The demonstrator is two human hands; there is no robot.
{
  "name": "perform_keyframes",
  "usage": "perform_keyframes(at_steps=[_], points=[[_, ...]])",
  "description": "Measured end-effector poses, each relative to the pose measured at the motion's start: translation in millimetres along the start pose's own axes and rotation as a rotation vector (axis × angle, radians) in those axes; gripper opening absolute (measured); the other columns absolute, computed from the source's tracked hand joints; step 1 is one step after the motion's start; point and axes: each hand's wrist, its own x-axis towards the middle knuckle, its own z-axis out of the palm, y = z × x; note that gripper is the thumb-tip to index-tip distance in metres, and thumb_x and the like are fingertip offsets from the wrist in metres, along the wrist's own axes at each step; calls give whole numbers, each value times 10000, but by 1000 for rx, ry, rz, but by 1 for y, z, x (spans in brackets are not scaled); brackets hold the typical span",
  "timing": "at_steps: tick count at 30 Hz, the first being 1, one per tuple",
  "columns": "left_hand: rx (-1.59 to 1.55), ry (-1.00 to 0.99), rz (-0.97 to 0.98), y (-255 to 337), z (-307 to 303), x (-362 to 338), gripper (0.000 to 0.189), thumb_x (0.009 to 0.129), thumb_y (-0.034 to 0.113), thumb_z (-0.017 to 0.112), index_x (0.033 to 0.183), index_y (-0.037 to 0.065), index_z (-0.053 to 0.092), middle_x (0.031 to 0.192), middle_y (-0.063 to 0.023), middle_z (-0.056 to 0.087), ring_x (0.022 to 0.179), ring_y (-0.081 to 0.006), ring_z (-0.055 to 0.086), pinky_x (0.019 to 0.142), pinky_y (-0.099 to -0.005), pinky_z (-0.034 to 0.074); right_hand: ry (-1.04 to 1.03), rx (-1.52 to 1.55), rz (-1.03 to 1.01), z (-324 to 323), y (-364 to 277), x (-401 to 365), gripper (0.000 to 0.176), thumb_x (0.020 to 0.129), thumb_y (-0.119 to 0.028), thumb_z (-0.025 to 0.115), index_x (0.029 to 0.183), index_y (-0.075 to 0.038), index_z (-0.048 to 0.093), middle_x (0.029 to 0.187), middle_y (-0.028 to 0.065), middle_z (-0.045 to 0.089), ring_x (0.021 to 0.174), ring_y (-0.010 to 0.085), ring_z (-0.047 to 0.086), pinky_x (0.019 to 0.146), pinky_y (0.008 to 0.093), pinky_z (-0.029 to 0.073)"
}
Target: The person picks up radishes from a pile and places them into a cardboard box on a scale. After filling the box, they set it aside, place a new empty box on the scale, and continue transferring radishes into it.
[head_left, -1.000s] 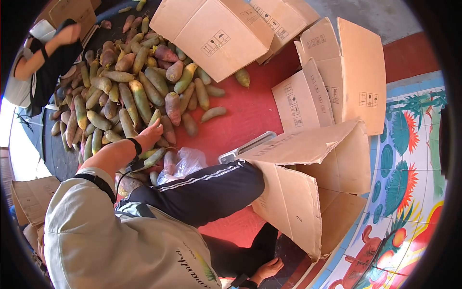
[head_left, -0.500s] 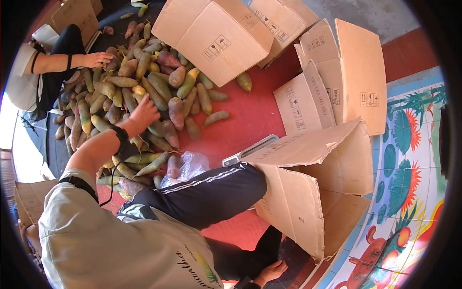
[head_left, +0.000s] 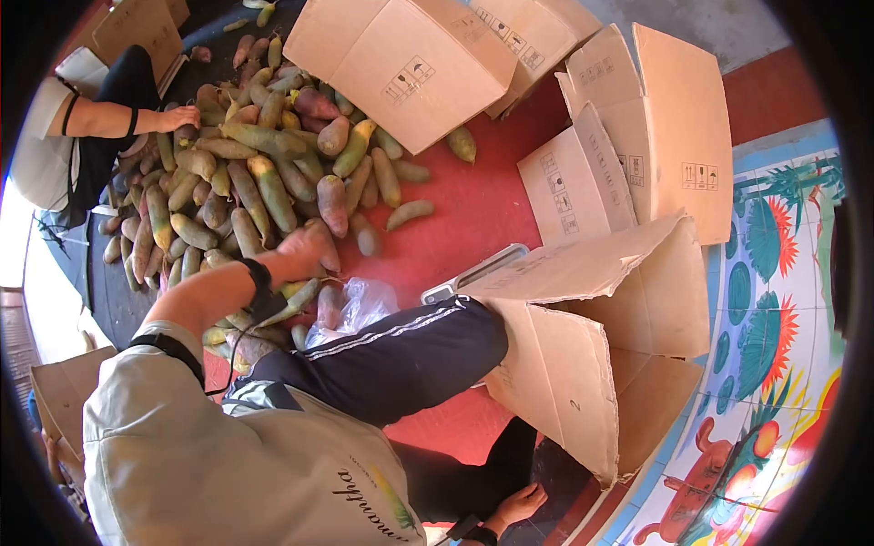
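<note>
A big pile of long green, yellow and purple roots covers the red floor ahead of me. My left hand reaches into the pile's near edge, its fingers closed round a pinkish root. A black band circles that wrist. My right hand rests low at the bottom of the view on the dark floor, fingers apart and holding nothing. My knee in dark striped trousers lies between the two hands.
An open cardboard box stands right of my knee, beside a grey scale and a clear plastic bag. More boxes lie behind. Another person's hand touches the pile's far left.
My left hand stretched farther into the pile, then drew back nearer and closed on a pinkish root. The other person's raised hand came down onto the pile.
</note>
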Motion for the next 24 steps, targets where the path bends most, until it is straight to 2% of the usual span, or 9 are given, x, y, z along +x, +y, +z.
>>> perform_keyframes(at_steps=[1,2,4,7,11,14,17,20,24], points=[[-179,-156,-65,20,9,-2,399,634,92,607,1030,131,585,925,-107,580,947,-284,545,822,-374,442,10,5,12,1,0,0,216,877,-130,459,885,71,536,828,205,511,771,373,507,665,433,425],[-185,-159,-63,20,39,-4,399,634,92,607,1030,131,585,925,-107,580,947,-284,545,822,-374,442,21,11,25,1,0,-1,210,868,-123,462,866,72,537,815,201,514,774,370,505,662,436,426],[-23,-293,25,9,108,0,461,678,142,621,1131,195,549,1155,-99,499,1103,-295,463,838,-415,435,16,-6,31,2,2,-1,209,865,-123,462,867,71,540,817,200,517,779,368,507,663,435,428],[245,-349,230,25,96,-8,409,763,247,590,1167,245,526,1309,-62,377,1210,-297,358,907,-476,368,-3,-34,34,2,6,-3,220,877,-135,459,876,69,542,818,201,519,775,368,512,666,432,430],[388,-322,415,37,102,-2,328,794,287,546,1120,243,549,1236,-45,442,1223,-253,338,950,-543,300,-6,-42,19,1,2,-2,225,891,-141,459,880,68,542,819,207,520,765,371,515,669,431,432],[482,-414,427,48,108,3,295,801,270,533,1092,233,566,1194,-39,481,1181,-254,396,968,-558,279,-25,-61,15,3,7,-2,213,889,-131,461,881,66,543,814,207,521,765,371,516,671,432,433],[491,-336,405,45,121,1,233,799,278,529,1022,229,575,1107,-42,514,1103,-268,460,981,-569,239,-29,-71,-9,3,6,-2,209,886,-129,464,881,64,543,814,205,521,761,368,516,666,432,434],[557,-297,479,40,114,2,216,804,256,518,1011,227,573,1096,-41,518,1021,-277,522,974,-573,249,-27,-63,-19,3,4,0,216,886,-137,462,881,64,543,810,204,519,759,367,515,664,433,431],[421,-371,419,28,90,10,308,748,251,580,1050,189,562,1066,-83,548,988,-289,556,919,-542,318,-41,-57,0,-1,-3,0,222,887,-142,457,879,63,541,807,202,516,755,367,511,660,436,426]])
